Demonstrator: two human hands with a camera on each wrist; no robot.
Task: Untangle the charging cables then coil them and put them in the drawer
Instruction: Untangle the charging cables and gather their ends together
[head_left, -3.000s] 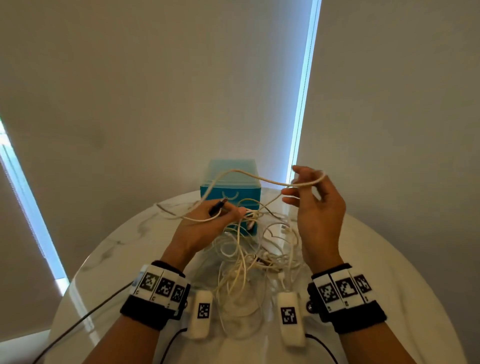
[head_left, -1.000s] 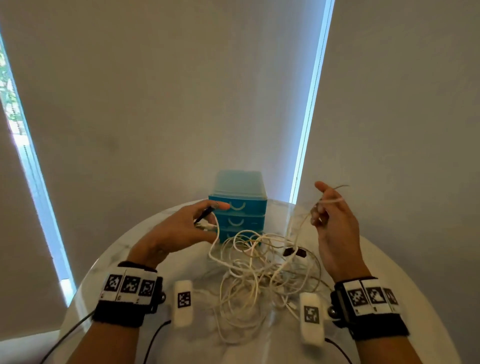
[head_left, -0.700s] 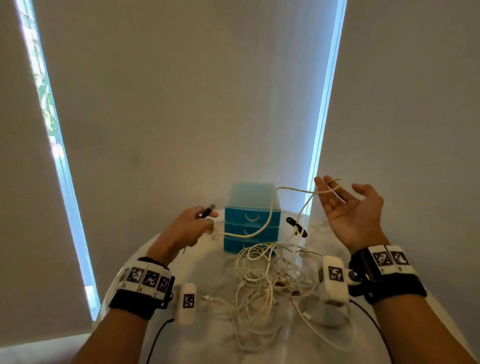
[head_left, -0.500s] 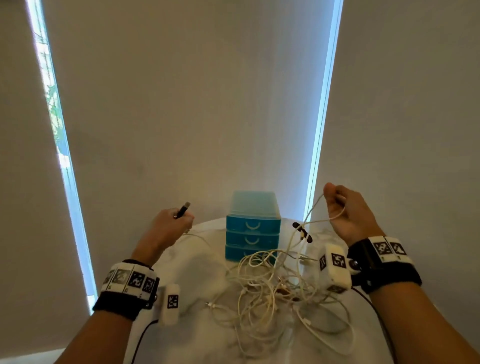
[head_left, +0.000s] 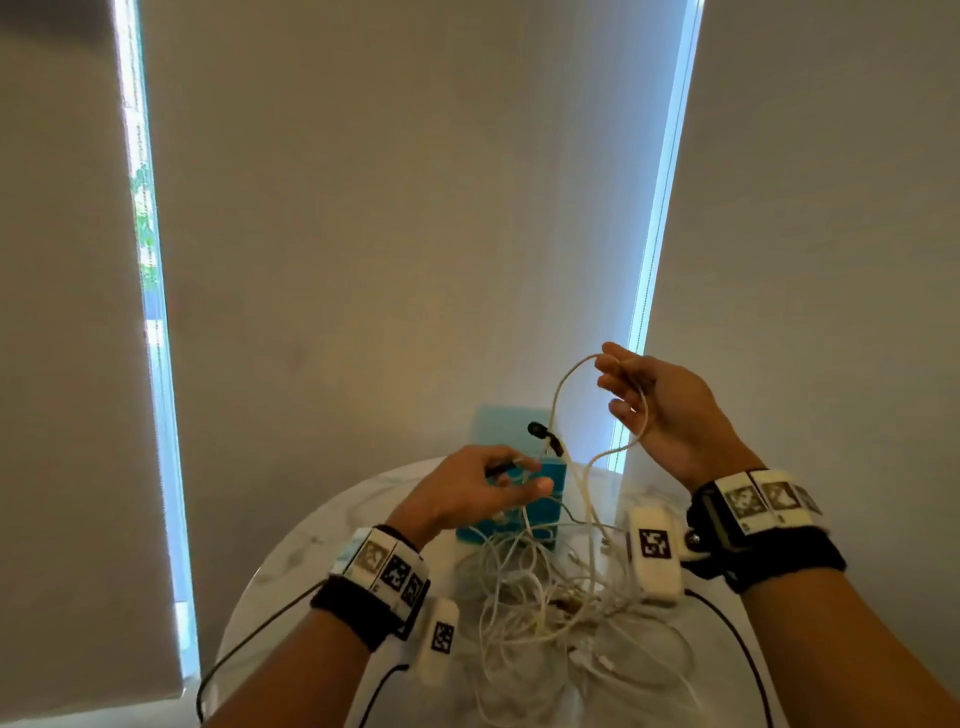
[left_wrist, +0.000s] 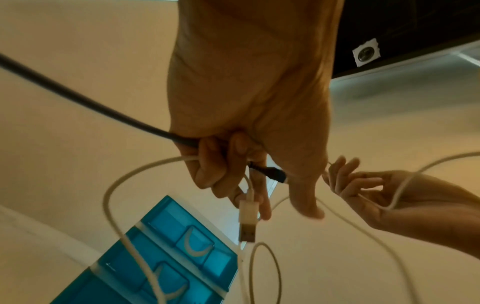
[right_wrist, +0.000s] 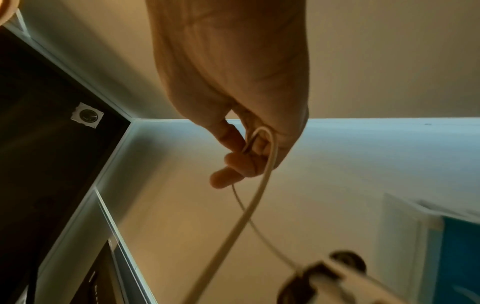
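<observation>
A tangle of white charging cables (head_left: 550, 603) lies on the round marble table (head_left: 322, 540), in front of a small blue drawer unit (head_left: 543, 512) with its drawers closed. My left hand (head_left: 519, 478) is raised in front of the drawers. It grips a white cable whose USB plug (left_wrist: 248, 222) hangs below the fingers, and a black plug (left_wrist: 270, 172) sticks out between them. My right hand (head_left: 618, 384) is higher, to the right, its fingers curled round a loop of white cable (right_wrist: 262, 144) that runs down to the tangle. A black clip (head_left: 545, 436) dangles between the hands.
The drawer unit (left_wrist: 176, 257) stands at the table's far edge, close to grey window blinds (head_left: 415, 208). White tagged camera boxes (head_left: 652, 558) hang under both wrists, and black cords (head_left: 249, 639) trail from them over the table's near edge.
My left hand has moved right, from beside the drawers to in front of them. My right hand still holds its cable up, with the loop now hanging between the hands.
</observation>
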